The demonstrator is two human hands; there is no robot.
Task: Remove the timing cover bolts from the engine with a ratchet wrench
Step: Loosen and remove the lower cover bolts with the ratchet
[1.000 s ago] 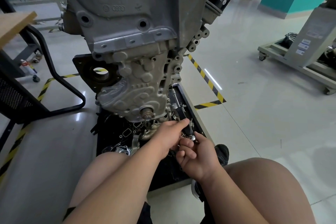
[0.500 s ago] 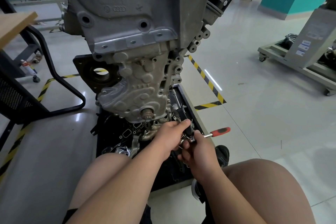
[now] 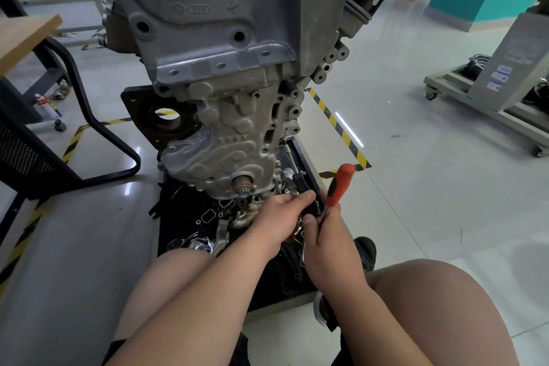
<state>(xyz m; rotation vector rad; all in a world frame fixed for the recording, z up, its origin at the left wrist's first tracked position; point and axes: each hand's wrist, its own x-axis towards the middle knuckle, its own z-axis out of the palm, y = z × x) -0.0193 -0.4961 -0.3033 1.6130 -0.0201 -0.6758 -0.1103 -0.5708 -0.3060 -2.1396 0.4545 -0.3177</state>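
Observation:
A grey aluminium engine (image 3: 225, 38) hangs upright in front of me, its ribbed timing cover (image 3: 219, 145) facing me with a crank stub at the bottom. My right hand (image 3: 323, 235) grips a ratchet wrench (image 3: 338, 186) with a red-orange handle that points up and to the right. Its head is hidden between my hands, below the cover's lower right corner. My left hand (image 3: 282, 217) is closed on the black head end of the tool beside the cover's bottom edge. No bolt is clearly visible at the tool.
A black tray (image 3: 306, 157) under the engine holds gaskets and loose metal parts. My bare knees frame the bottom. A black chair frame (image 3: 89, 116) and wooden desk (image 3: 26, 36) stand left. A wheeled stand (image 3: 487, 98) is at right. Yellow-black floor tape (image 3: 335, 125) runs behind.
The red wrench handle came into view and swung from pointing right to pointing up and right. My right hand shifted its grip on it; my left hand stayed at the tool head.

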